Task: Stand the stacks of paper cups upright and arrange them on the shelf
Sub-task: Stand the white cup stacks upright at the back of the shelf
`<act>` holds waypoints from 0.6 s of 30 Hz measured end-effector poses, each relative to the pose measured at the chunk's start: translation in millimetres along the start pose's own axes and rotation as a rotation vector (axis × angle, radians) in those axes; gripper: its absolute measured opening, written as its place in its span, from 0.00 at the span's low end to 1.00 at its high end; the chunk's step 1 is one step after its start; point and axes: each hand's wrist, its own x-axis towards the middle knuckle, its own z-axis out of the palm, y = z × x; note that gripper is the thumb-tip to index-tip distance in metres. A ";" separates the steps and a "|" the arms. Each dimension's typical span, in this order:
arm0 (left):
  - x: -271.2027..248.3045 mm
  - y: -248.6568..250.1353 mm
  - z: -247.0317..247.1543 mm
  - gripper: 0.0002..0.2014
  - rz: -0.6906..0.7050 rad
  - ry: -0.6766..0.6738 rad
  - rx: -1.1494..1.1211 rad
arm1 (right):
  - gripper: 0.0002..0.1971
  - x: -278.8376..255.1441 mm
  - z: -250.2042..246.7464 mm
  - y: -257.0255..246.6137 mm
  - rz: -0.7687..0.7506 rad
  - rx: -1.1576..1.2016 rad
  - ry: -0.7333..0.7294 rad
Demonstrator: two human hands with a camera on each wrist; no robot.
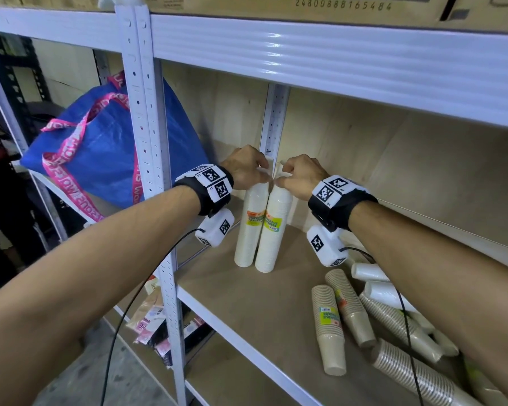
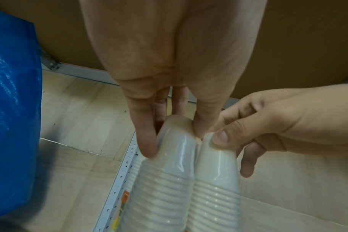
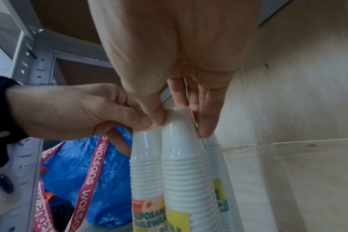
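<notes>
Two plastic-wrapped stacks of white cups stand upright side by side at the back left of the shelf board (image 1: pixel 247 306). My left hand (image 1: pixel 255 171) pinches the top of the left stack (image 1: pixel 248 230) between thumb and fingers (image 2: pixel 147 141). My right hand (image 1: pixel 288 177) grips the top of the right stack (image 1: pixel 272 235) the same way, thumb and fingers (image 3: pixel 207 122) round it. The two hands touch. Behind the pair, the right wrist view shows a third white stack (image 3: pixel 216 160). Several stacks lie flat at the right: brown ones (image 1: pixel 330 329), white ones (image 1: pixel 370 272) and striped ones (image 1: pixel 402 326).
A blue bag (image 1: pixel 106 148) with pink straps sits on the neighbouring shelf to the left, past the white upright post (image 1: pixel 150 136). The upper shelf beam (image 1: pixel 335 60) runs close above the hands. Packets (image 1: pixel 159 323) lie on the lower shelf. Black cables hang from both wrists.
</notes>
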 end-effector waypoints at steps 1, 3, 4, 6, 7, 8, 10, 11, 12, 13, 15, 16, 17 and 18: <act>-0.1 0.6 -0.5 0.18 0.009 -0.005 0.004 | 0.11 -0.1 -0.1 -0.5 -0.006 0.001 -0.010; -0.8 1.2 -1.9 0.17 0.020 -0.014 0.010 | 0.11 -0.5 -0.4 -1.0 -0.013 0.007 -0.021; -0.8 0.8 -2.5 0.17 0.021 -0.018 0.011 | 0.11 -0.5 -0.5 -1.0 -0.016 0.009 -0.022; -1.1 -0.3 -2.9 0.17 0.017 -0.029 0.007 | 0.12 -0.1 -1.0 -0.1 -0.015 0.011 -0.026; -1.1 -0.7 -3.0 0.17 0.015 -0.035 0.004 | 0.14 0.4 -1.0 0.6 -0.012 0.010 -0.030; -1.1 -0.8 -3.2 0.17 0.014 -0.041 0.003 | 0.16 0.9 -0.7 1.4 -0.009 0.008 -0.036; -1.4 0.7 -4.5 0.18 0.018 -0.046 0.000 | 0.23 1.4 -0.5 2.9 0.003 0.019 -0.048; -1.7 2.5 -5.5 0.18 0.019 -0.046 -0.007 | 0.27 1.2 -1.6 3.6 0.008 0.031 -0.051; -1.6 4.8 -7.2 0.19 0.019 -0.043 -0.018 | 0.29 1.0 -3.9 4.3 0.008 0.036 -0.049; -1.1 8.0 -8.8 0.20 0.022 -0.036 -0.029 | 0.29 0.9 -7.7 5.2 0.005 0.035 -0.045; 1.3 16.7 -12.4 0.22 0.035 -0.012 -0.046 | 0.29 0.5 -18.3 8.2 0.000 0.029 -0.035; 3.2 22.5 -14.1 0.22 0.045 0.000 -0.066 | 0.29 -0.2 -24.9 10.5 0.003 0.030 -0.034; 5.1 28.9 -15.5 0.23 0.055 0.006 -0.094 | 0.30 -0.6 -31.4 13.7 0.010 0.035 -0.034; 6.5 36.1 -16.5 0.23 0.067 0.004 -0.119 | 0.32 -1.2 -37.6 18.1 0.020 0.038 -0.030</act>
